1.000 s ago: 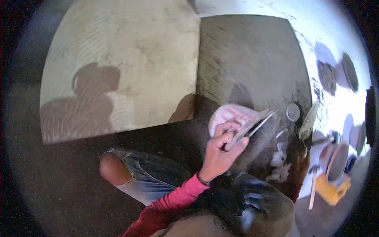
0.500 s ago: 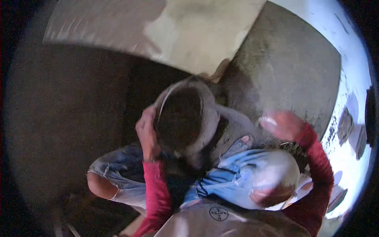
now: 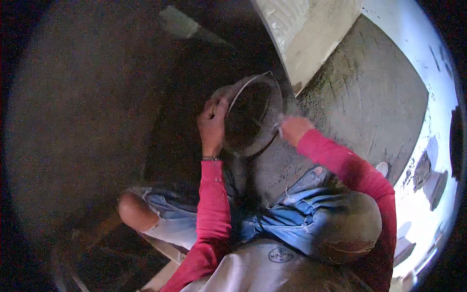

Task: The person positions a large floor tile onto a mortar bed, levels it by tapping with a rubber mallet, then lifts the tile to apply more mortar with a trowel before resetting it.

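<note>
A round grey bucket (image 3: pixel 276 100) is tilted in front of my crossed legs, its dark mouth turned toward me. The inside is too dark to make out. My left hand (image 3: pixel 212 124) is closed over the bucket's left rim, fingers curled round the edge. At the opposite rim, my right hand (image 3: pixel 296 129) forms a fist, with a small whitish bit showing by its fingers. What that hand holds is blurred and cannot be named. Both arms wear red sleeves.
A cream panel (image 3: pixel 311 44) stands beyond the bucket, beside a rough grey cement-like surface (image 3: pixel 369 97). Small white cup-like thing (image 3: pixel 382 168) by my right elbow. Dark grey pieces (image 3: pixel 422 170) lie on the bright surface at right. Pale blade-like shape (image 3: pixel 179 23) at far left.
The bucket and my left hand have moved farther from me and slightly right. My right hand has come left to the bucket's rim. The view has turned, shifting the panel rightward.
</note>
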`<action>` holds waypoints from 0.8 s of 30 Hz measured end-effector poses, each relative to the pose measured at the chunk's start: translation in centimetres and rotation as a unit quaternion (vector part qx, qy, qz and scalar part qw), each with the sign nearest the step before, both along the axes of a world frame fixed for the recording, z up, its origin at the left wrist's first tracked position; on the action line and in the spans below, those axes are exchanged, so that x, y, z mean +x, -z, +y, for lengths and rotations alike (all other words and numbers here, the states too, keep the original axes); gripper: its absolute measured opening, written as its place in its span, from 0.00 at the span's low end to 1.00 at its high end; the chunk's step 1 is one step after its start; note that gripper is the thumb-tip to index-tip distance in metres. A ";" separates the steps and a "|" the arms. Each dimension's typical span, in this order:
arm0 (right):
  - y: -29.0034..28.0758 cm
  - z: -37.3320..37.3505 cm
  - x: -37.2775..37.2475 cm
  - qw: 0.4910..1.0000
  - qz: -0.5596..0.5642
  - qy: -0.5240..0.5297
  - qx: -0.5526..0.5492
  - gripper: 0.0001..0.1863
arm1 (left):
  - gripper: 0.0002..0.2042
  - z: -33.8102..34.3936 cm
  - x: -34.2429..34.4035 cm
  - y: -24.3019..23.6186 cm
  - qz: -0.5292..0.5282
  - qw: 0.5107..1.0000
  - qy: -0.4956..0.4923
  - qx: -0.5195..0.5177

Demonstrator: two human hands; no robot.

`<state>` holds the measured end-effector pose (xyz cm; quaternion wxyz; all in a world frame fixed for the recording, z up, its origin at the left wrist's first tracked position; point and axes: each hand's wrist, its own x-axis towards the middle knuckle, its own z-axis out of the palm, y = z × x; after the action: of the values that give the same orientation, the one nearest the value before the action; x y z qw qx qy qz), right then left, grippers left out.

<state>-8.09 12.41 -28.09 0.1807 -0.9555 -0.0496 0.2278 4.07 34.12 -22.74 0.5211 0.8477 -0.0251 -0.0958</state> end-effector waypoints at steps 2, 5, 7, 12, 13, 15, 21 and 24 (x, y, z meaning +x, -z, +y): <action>-0.3 1.1 -0.6 0.999 0.023 -0.016 0.018 0.12 | 0.15 -0.3 0.6 0.8 0.049 0.998 0.000 -0.041; -2.6 1.8 -0.8 0.993 0.030 0.008 0.113 0.13 | 0.18 -1.5 -0.3 -1.3 -0.020 0.999 -0.016 -0.035; -3.7 2.5 -1.2 0.992 0.017 0.039 0.121 0.14 | 0.20 -0.3 -0.2 -0.7 -0.041 0.998 0.049 -0.022; -3.6 2.6 -1.5 0.960 -0.001 0.011 0.279 0.17 | 0.20 2.7 1.5 -0.3 0.046 0.998 -0.015 -0.037; -3.6 2.5 -2.3 0.961 -0.009 0.012 0.278 0.17 | 0.20 3.4 1.0 0.5 0.056 0.994 -0.039 -0.089; -4.0 1.7 -2.4 0.946 0.042 0.001 0.320 0.14 | 0.20 3.2 1.2 0.1 0.102 0.982 -0.062 -0.148; -1.6 1.7 -7.8 0.828 -0.021 0.021 0.560 0.10 | 0.22 4.3 0.9 -1.9 0.148 0.960 -0.092 -0.219; -8.5 0.7 -7.5 0.767 0.205 0.223 0.565 0.23 | 0.23 8.5 2.7 -2.0 0.157 0.944 -0.126 -0.263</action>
<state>-15.56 13.07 -19.60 0.7398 -0.5951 0.0834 0.3027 6.78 42.66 -20.69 0.7303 0.6513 0.1398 -0.1512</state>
